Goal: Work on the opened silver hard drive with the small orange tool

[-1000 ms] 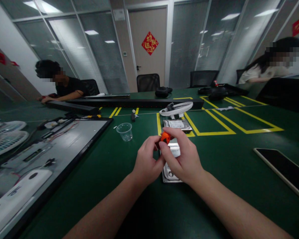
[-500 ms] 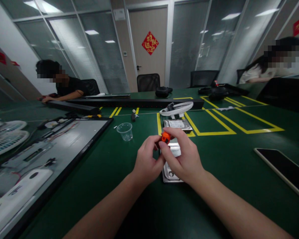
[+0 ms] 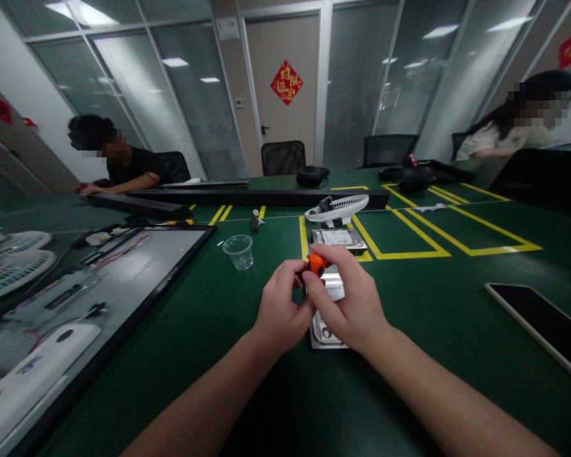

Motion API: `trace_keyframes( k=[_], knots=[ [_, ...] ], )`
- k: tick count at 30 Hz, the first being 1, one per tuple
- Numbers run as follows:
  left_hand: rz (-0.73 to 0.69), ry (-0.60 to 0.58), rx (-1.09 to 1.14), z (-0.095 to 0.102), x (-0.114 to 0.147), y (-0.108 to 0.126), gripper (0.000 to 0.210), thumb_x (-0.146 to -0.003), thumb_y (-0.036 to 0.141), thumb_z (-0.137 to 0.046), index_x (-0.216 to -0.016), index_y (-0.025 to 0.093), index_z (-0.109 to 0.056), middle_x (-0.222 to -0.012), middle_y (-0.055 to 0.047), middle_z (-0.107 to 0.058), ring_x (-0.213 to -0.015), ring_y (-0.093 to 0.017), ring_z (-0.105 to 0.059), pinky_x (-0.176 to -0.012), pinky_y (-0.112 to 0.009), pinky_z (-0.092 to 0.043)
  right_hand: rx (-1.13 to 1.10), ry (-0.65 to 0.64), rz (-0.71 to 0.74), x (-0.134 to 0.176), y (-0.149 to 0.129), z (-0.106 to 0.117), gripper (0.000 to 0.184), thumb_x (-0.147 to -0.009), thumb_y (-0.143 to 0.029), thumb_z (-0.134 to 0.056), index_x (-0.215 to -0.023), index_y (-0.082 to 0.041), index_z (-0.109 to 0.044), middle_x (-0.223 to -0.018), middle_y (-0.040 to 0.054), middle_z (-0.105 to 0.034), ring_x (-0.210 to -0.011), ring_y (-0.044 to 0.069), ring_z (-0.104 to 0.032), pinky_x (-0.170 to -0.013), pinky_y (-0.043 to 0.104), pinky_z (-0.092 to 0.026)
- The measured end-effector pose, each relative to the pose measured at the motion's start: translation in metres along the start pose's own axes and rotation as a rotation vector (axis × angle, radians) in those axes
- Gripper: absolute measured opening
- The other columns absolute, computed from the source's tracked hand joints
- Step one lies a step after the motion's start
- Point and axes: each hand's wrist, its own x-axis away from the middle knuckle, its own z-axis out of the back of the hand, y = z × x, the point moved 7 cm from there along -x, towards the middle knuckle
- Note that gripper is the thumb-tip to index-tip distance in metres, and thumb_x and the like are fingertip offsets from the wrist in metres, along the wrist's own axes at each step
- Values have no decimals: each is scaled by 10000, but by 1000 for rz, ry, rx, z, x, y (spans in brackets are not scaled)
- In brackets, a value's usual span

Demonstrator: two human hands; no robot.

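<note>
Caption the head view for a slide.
Right hand grips an orange tool above a silver hard drive, left hand close alongside.

Green surface (image 3: 433, 304) w/ yellow tape (image 3: 413, 255), bearing silver hard drive (image 3: 324, 335) nr ctr, 2nd drive (image 3: 334, 237) behind, clear cup (image 3: 240, 254) to L, dark flat device (image 3: 542, 327) R, lg grey panel (image 3: 171, 247) far L

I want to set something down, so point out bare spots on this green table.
Bare green table shows between the right hand and the dark-screened device, and between the black-framed panel and the left hand, nearer than the clear cup. Crowded: the hard drive beneath the hands, another drive beyond, then the white slatted part.
</note>
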Motion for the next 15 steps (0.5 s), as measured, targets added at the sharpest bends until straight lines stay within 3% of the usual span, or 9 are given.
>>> trace_keyframes(
  k=[5, 11, 15],
  knots=[
    [-13, -40, 41, -2, -1, 4, 166, -975, 191, -574, -1139, 215, -568, -978, -35, -645, -847, -173, -611, -765, -304, -491, -9, -16, 16, 0, -2, 0, 425, -991, -184, -563, -1412, -229, -519, -1190, 89, -688, -1092, 234, -672, -946, 423, -575],
    [-3, 7, 1, 0, 0, 1, 278, -888, 172, -671, -1140, 224, -566, -982, -32, -658, -828, -181, -614, -743, -307, -491, 8, 11, 5, 0, 0, 0, 379, -976, -198, -614, -1345, -248, -542, -1160, 75, -690, -1044, 228, -680, -919, 417, -588],
    [-5, 4, -9, -1, -1, 1, 183, -905, 169, -646, -1065, 219, -574, -936, -25, -644, -823, -181, -609, -738, -306, -478, 8, 17, 5, 1, 1, 0, 377, -970, -206, -632, -1334, -244, -545, -1148, 71, -687, -1029, 222, -681, -913, 409, -589]
  ],
)
